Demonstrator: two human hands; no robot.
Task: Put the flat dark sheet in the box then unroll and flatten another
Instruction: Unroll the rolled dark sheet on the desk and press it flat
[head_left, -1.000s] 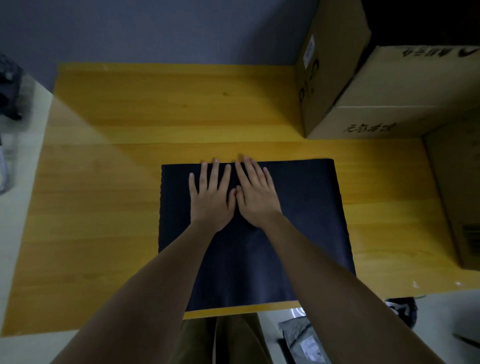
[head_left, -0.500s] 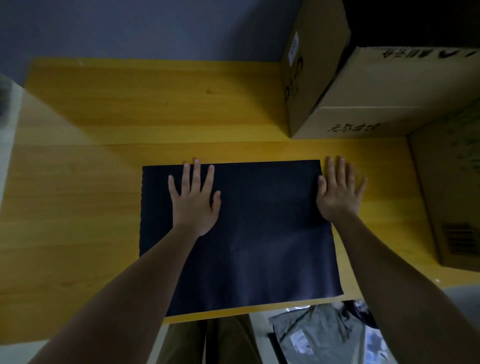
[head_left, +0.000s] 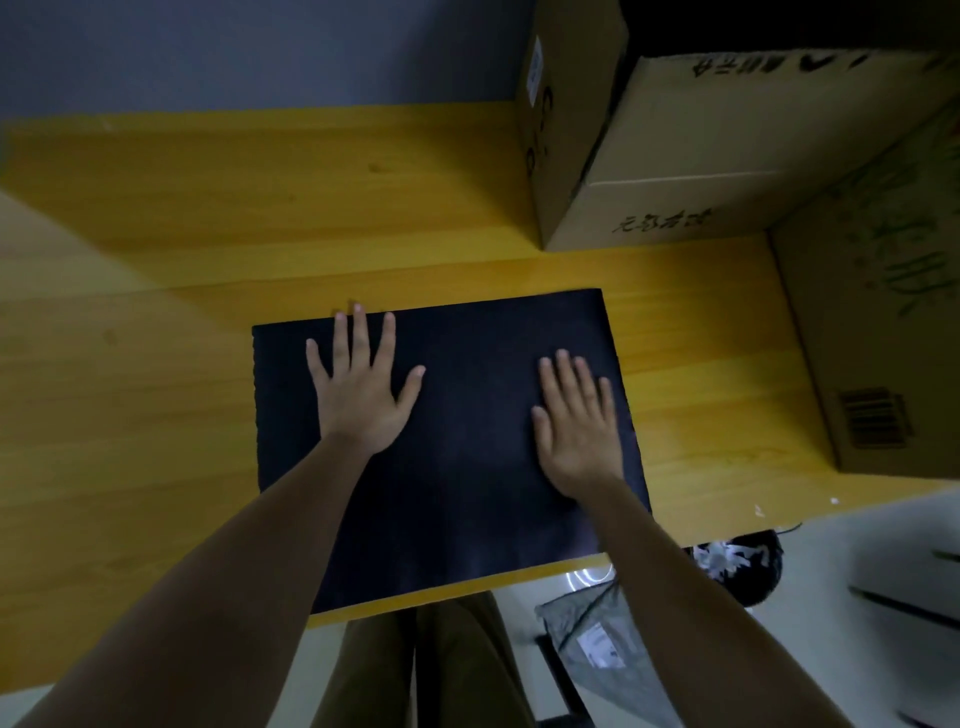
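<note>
A flat dark sheet (head_left: 467, 415) lies spread on the yellow wooden table (head_left: 208, 312), its near edge at the table's front edge. My left hand (head_left: 358, 384) rests palm down on the sheet's far left part, fingers spread, fingertips at the far edge. My right hand (head_left: 576, 421) lies palm down on the sheet's right part, just inside its right edge. Neither hand grips anything. An open cardboard box (head_left: 701, 171) stands at the table's far right.
A second cardboard box (head_left: 878, 338) with a barcode stands at the right edge of the table. On the floor below the front edge lie a grey mailing bag (head_left: 602, 634) and a dark object (head_left: 743, 566). My legs show under the table.
My hands moved apart from the sheet's middle. The right hand slid past the right edge, then came back onto the sheet. The left hand shifted left toward the far edge.
</note>
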